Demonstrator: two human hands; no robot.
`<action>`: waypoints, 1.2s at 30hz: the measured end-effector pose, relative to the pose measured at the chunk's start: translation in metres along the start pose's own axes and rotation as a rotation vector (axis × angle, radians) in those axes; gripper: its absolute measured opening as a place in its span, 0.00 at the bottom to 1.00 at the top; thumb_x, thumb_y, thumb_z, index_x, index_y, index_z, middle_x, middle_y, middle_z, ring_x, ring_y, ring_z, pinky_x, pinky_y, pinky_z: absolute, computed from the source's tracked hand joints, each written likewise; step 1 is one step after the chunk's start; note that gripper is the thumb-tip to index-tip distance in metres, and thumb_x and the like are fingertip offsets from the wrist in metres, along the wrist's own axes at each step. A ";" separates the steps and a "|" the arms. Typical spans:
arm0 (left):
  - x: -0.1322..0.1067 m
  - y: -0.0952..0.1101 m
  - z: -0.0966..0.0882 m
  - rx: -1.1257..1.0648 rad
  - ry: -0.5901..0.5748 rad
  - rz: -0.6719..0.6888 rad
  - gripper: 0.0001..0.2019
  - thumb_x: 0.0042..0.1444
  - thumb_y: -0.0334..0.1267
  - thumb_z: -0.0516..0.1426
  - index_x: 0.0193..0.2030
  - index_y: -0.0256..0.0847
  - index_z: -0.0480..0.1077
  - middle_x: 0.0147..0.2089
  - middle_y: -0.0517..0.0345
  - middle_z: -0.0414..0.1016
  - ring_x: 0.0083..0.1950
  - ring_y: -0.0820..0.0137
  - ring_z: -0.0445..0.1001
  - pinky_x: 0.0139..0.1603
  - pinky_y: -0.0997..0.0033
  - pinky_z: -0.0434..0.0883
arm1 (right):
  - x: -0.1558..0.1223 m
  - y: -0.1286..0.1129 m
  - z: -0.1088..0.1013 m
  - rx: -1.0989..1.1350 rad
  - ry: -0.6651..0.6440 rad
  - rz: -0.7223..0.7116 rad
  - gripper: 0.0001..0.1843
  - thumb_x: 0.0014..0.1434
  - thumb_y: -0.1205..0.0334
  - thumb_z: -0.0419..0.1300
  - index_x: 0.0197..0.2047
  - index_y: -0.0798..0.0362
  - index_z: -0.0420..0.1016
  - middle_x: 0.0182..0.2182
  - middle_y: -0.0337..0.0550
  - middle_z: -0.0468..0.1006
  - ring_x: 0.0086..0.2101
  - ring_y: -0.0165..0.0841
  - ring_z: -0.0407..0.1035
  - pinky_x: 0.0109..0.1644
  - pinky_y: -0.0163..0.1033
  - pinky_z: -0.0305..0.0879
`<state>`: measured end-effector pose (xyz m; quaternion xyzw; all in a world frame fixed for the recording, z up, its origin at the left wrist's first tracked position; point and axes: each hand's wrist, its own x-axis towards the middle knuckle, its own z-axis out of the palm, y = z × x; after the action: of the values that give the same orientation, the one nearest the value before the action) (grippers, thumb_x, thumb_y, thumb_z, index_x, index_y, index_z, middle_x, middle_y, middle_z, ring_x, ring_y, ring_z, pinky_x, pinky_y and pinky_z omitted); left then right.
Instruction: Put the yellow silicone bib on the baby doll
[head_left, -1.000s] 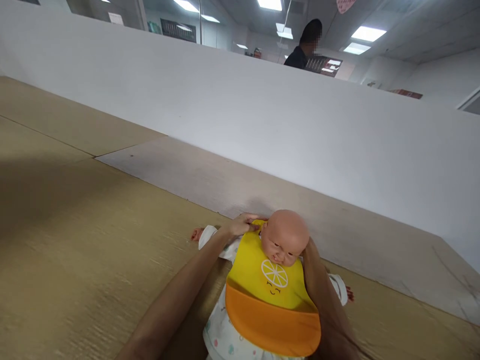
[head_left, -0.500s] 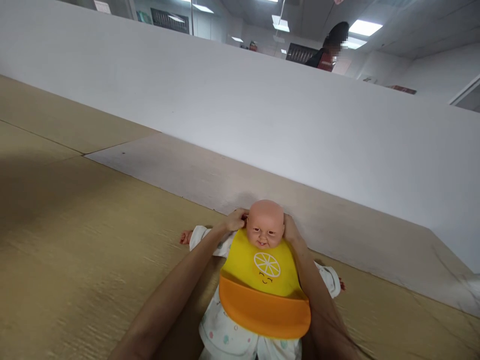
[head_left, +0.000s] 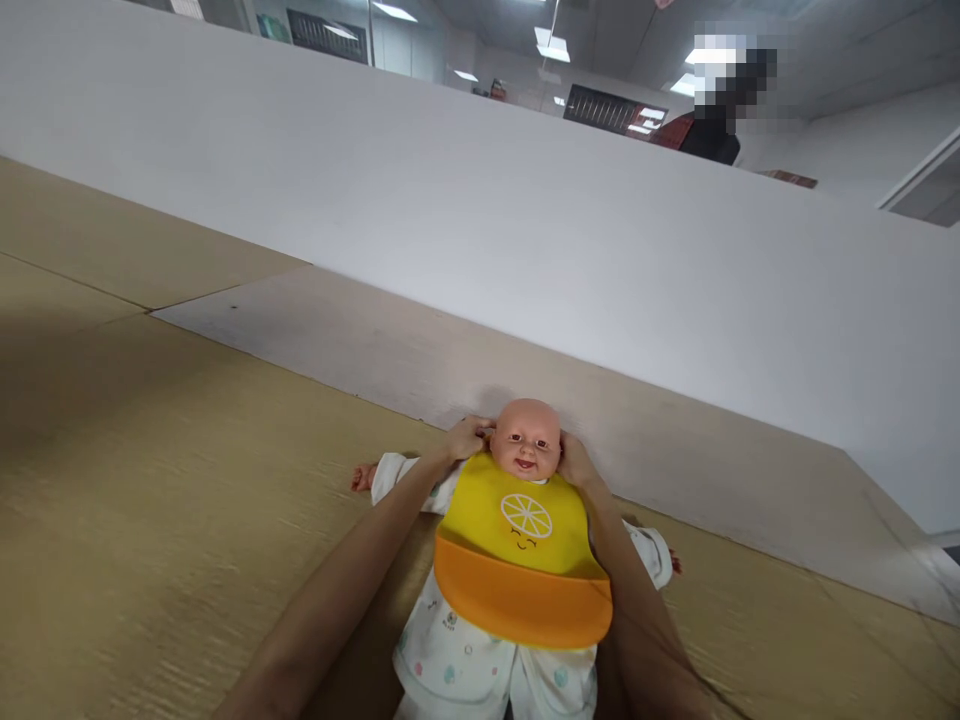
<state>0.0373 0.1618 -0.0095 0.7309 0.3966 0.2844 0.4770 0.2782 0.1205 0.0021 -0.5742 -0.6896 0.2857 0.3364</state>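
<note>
A baby doll (head_left: 528, 425) in white patterned clothes lies on its back, arms spread to both sides. Over its chest lies a yellow bib (head_left: 480, 505) with a citrus-slice print and an orange catch pocket (head_left: 523, 595) along the bottom. My left hand (head_left: 468, 438) is closed at the left side of the doll's neck, fingers curled round the bib's upper end. On the other side, my right hand (head_left: 576, 460) grips the bib's other upper end, its fingertips partly hidden behind the head. The bib's neck ends are out of sight behind the doll.
The doll lies on a tan wood-like surface (head_left: 225, 480). Beyond its head runs a grey strip (head_left: 420, 340), then a low white wall (head_left: 450, 200). Glass tops the wall, and a person (head_left: 712, 135) is behind it.
The doll's head has tipped up, so more of its front shows. The bib has slid slightly up toward the neck, between my hands. The person behind the glass has moved right.
</note>
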 end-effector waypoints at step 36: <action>-0.050 0.018 -0.021 -0.107 -0.018 -0.219 0.41 0.39 0.48 0.66 0.61 0.35 0.64 0.42 0.50 0.79 0.45 0.59 0.75 0.41 0.68 0.70 | -0.088 -0.015 -0.032 0.246 -0.171 0.321 0.30 0.53 0.46 0.61 0.54 0.51 0.62 0.44 0.49 0.78 0.42 0.40 0.74 0.43 0.42 0.72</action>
<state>0.0004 0.1246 0.0134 0.6592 0.4541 0.2447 0.5471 0.3049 0.0318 0.0215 -0.6052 -0.5752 0.4650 0.2944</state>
